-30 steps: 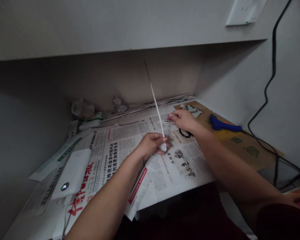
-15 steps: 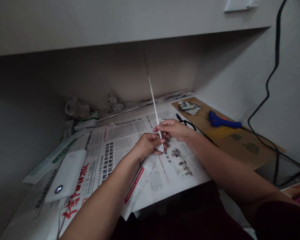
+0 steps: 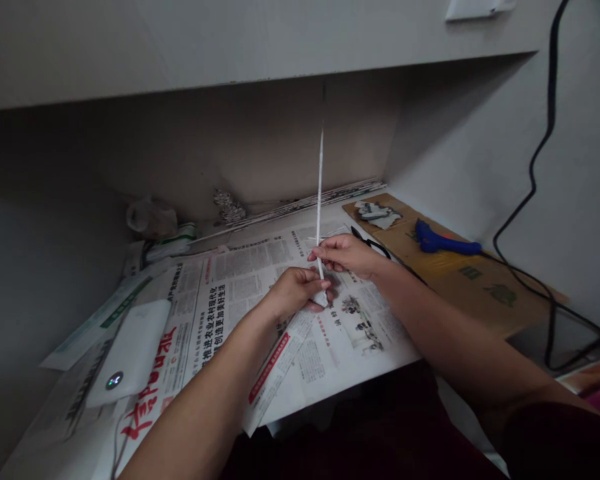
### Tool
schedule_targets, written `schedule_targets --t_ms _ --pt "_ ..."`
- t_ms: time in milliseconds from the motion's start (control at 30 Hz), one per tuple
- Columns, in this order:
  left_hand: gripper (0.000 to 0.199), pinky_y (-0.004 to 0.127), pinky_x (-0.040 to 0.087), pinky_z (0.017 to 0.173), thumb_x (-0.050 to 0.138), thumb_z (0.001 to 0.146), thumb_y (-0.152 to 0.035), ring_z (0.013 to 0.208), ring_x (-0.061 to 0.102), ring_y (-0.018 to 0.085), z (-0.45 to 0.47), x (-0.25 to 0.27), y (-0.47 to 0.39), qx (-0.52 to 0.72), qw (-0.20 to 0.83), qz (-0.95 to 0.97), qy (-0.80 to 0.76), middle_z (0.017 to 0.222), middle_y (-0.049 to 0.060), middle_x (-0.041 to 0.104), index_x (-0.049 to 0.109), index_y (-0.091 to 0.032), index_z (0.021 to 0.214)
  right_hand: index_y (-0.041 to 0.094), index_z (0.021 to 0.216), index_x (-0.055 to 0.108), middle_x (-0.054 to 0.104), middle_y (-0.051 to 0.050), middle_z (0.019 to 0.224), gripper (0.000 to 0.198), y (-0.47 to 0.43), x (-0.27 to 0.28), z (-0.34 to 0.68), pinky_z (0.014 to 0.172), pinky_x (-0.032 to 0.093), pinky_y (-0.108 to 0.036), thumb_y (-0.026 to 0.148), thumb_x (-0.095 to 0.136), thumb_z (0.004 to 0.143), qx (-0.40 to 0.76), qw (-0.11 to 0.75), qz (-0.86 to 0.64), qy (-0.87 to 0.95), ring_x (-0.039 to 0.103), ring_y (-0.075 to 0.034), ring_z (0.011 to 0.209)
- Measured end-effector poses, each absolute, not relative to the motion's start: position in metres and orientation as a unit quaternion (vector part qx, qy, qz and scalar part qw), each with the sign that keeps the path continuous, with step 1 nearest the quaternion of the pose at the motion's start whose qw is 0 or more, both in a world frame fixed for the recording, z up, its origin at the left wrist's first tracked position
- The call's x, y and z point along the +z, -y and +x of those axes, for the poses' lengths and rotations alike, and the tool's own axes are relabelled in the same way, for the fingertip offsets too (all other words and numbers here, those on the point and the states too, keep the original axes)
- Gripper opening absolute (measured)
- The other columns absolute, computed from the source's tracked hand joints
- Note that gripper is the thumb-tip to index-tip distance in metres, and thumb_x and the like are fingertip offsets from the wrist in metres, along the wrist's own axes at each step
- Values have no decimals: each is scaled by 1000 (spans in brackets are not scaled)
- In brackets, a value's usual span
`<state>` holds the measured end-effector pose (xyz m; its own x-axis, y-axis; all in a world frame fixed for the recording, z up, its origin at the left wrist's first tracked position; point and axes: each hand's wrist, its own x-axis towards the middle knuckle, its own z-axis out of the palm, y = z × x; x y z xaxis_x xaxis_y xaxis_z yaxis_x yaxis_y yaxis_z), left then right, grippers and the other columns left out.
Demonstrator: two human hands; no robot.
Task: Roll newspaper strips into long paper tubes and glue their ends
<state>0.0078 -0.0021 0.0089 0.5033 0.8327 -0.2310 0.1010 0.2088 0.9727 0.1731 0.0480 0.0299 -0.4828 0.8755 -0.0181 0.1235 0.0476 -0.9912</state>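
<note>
A thin white rolled paper tube (image 3: 319, 200) stands nearly upright, its dark, thin tip blurred against the back wall. My right hand (image 3: 347, 256) pinches the tube low down between thumb and fingers. Just below, my left hand (image 3: 297, 292) is closed on its bottom end, where the paper widens. A newspaper strip with a red banner (image 3: 270, 370) slants from under my left hand toward the table's front edge; whether it joins the tube is hidden by the fingers. Newspaper (image 3: 245, 267) lies under both hands. Black-handled scissors (image 3: 379, 248) lie partly behind my right hand.
A blue glue gun (image 3: 443, 239) rests on cardboard (image 3: 480, 293) at right, its black cord (image 3: 533, 180) running up the wall. A white power bank (image 3: 133, 353) lies at left. Several thin paper tubes (image 3: 305, 203) line the back. An overhanging panel (image 3: 230, 47) is above.
The tube has swung from leaning left to nearly upright, its tip moving right. Both hands keep their grip in almost the same place.
</note>
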Motion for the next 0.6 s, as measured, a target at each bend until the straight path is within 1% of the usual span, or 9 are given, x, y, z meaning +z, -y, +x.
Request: schedule_targets --t_ms 67,233,333,400,500,533,600 --pt "38 27 53 59 67 71 -44 74 63 17 8 10 3 269 659 568 -413 82 10 67 68 -11 90 14 82 70 51 2 54 36 -48 31 174 39 23 -20 49 64 73 571 333 -383 645 39 -6 46" --pt "34 27 52 58 66 73 -40 73 63 16 9 11 4 249 660 570 -421 81 9 67 67 -12 91 13 76 69 51 2 53 36 -49 33 176 40 26 -20 48 63 74 526 333 -394 676 37 -5 44" --pt "30 28 52 58 65 73 -40 74 62 17 9 12 4 248 659 574 -417 81 8 67 67 -13 85 12 78 70 51 2 54 34 -50 33 177 41 27 -20 46 62 76 516 332 -392 685 38 -5 45" --pt "29 28 52 58 65 73 -40 75 62 17 8 11 4 251 657 578 -415 83 9 67 67 -13 83 13 83 70 51 2 54 35 -50 33 179 40 27 -19 46 61 77 529 332 -388 677 40 -6 46" --pt "29 27 52 57 64 74 -39 75 62 17 8 11 4 254 657 580 -408 83 10 67 67 -12 86 15 93 70 52 1 58 35 -51 33 182 39 26 -18 45 59 80 577 308 -372 659 41 -5 48" --pt "29 27 52 58 64 75 -39 75 63 17 8 11 5 256 660 580 -404 83 10 67 67 -12 87 15 94 70 53 1 59 35 -51 32 183 39 26 -17 45 59 80 596 298 -362 653 42 -5 48" --pt "30 28 53 58 64 75 -38 75 63 18 9 10 5 258 667 575 -397 83 9 67 67 -12 89 14 91 70 54 0 61 33 -51 32 184 39 26 -17 43 62 78 623 290 -345 640 43 -5 50"
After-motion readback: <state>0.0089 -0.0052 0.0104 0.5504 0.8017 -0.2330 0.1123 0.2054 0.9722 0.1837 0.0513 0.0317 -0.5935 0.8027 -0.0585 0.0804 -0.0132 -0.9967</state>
